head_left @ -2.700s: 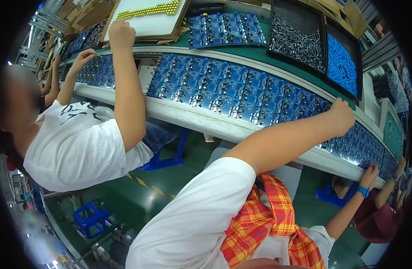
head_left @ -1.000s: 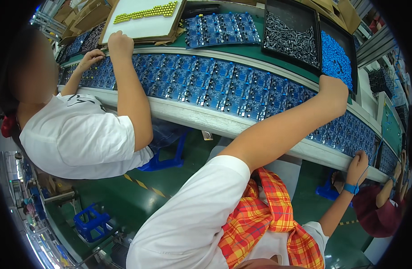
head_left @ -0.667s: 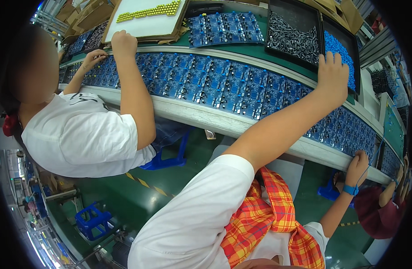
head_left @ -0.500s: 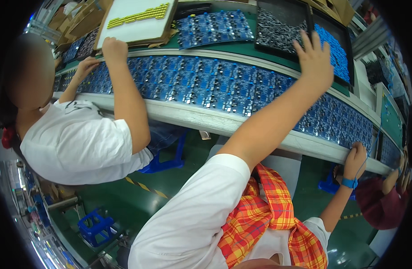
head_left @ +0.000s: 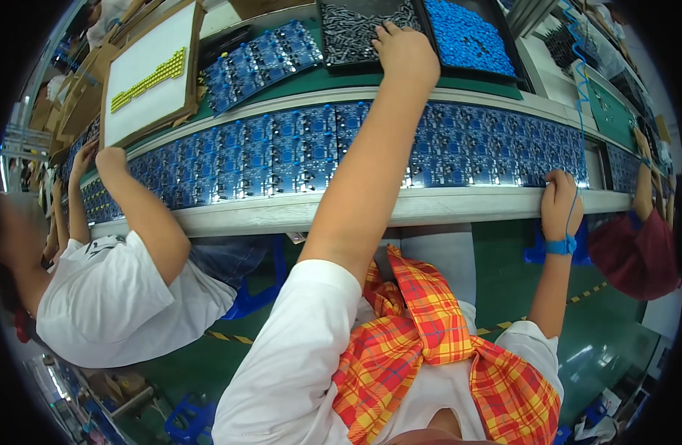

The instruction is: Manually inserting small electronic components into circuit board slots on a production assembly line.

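My left hand (head_left: 407, 53) reaches across the line into a black tray (head_left: 356, 65) of small dark parts (head_left: 348, 30). Its fingers are bent and a little apart, with the tips at the parts; nothing shows held in them. A row of blue circuit boards (head_left: 281, 148) runs beneath my left forearm. At the row's right end, my right hand (head_left: 562, 204) is closed by the near rail (head_left: 459, 204), its fingers curled; what they hold, if anything, is hidden. A blue wrist strap (head_left: 559, 245) with a thin cord is on that arm.
Beside the dark parts is a tray of blue parts (head_left: 467, 37). Further left lie stacked circuit boards (head_left: 259, 63) and a white board (head_left: 144, 74) bearing yellow pieces (head_left: 152, 81). A person in white (head_left: 126, 297) works at my left; a maroon sleeve (head_left: 637, 256) shows at right.
My left hand has come down from above the trays into the dark parts, its spread fingers now bent. The view has turned, so the line appears straighter. My right hand stays by the rail.
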The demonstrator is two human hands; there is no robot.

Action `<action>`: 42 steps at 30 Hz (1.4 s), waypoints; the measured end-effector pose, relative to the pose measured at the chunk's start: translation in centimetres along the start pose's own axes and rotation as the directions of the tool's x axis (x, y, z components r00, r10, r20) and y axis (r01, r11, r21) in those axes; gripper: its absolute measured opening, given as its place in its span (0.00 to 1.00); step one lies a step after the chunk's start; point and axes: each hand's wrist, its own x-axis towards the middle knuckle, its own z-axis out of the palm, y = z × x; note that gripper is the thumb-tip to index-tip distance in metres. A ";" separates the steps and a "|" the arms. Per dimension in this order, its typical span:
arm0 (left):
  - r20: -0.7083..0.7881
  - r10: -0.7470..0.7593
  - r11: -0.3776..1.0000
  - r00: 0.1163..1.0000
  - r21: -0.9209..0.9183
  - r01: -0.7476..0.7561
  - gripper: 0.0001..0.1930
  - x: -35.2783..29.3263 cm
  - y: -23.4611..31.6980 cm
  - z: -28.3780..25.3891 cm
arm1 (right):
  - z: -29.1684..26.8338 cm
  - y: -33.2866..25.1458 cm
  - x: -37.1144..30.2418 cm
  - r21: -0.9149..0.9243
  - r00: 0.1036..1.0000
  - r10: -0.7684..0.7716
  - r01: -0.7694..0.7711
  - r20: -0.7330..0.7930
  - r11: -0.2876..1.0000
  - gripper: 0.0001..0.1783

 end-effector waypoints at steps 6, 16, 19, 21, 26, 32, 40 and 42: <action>0.171 0.135 0.989 0.976 0.040 -0.144 0.11 1.2 -1.7 -3.7 | -1.2 2.2 0.7 0.160 0.997 -0.014 0.002 0.070 0.987 0.08; -0.064 0.396 0.918 0.916 0.032 -0.395 0.09 2.4 -7.6 -2.9 | -1.3 -9.3 2.2 0.736 0.981 -0.188 0.089 0.053 0.671 0.09; -0.083 0.362 0.926 0.929 -0.082 -0.368 0.10 1.9 -8.4 -2.6 | -0.4 -12.6 3.5 0.720 0.911 -0.410 0.302 -0.027 0.624 0.09; -0.177 0.384 0.880 0.906 -0.228 -0.417 0.09 1.3 -8.6 -3.0 | 0.1 -13.9 4.2 0.776 0.902 -0.424 0.213 0.077 0.594 0.08; 0.119 0.376 0.878 0.919 -0.363 -0.313 0.10 -3.1 -6.3 -8.9 | 2.5 -14.7 6.3 0.715 0.873 -0.406 0.099 0.271 0.692 0.07; 0.331 0.388 0.850 0.860 -0.490 -0.195 0.10 -6.8 -7.6 -10.2 | 4.2 -15.2 8.1 0.533 0.825 -0.551 0.411 0.129 0.740 0.06; 0.511 0.367 0.824 0.777 -0.566 -0.017 0.10 -8.2 -7.3 -11.1 | 3.9 -16.1 8.3 0.365 0.825 -0.529 0.438 0.201 0.822 0.06; 0.524 0.359 0.827 0.773 -0.563 -0.003 0.10 -8.4 -7.2 -11.1 | 3.9 -16.3 8.2 0.337 0.815 -0.537 0.454 0.217 0.825 0.06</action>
